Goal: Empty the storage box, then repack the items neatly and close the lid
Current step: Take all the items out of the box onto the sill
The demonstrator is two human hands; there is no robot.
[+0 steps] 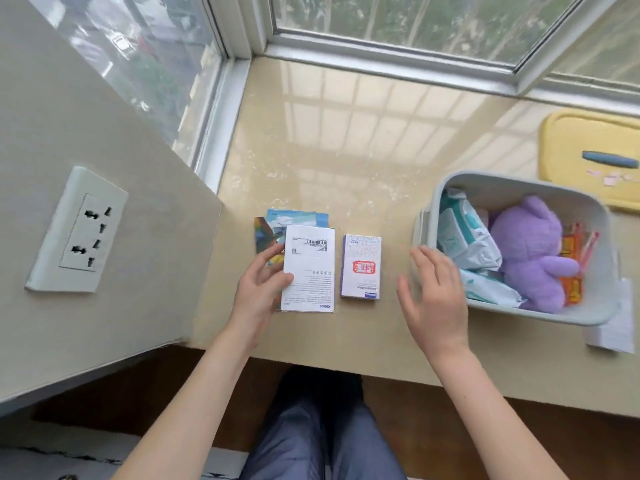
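A grey storage box (602, 271) stands open on the sill at the right. Inside lie white wipe packs (467, 237), a purple plush toy (533, 251) and orange packets (573, 261). Its yellow lid (581, 140) lies behind it. A white carton (311, 265) rests on colourful cards (291, 218) at centre, with a small white and purple box (362, 265) beside it. My left hand (259, 289) touches the carton's left edge, thumb on its face. My right hand (433, 289) hovers with relaxed fingers spread, between the small box and the storage box, holding nothing.
The beige stone window sill (346, 150) runs back to the window frame. A wall with a white socket plate (76, 233) rises at the left. A white paper (613, 327) lies under the storage box's near right corner. My legs show below the sill's front edge.
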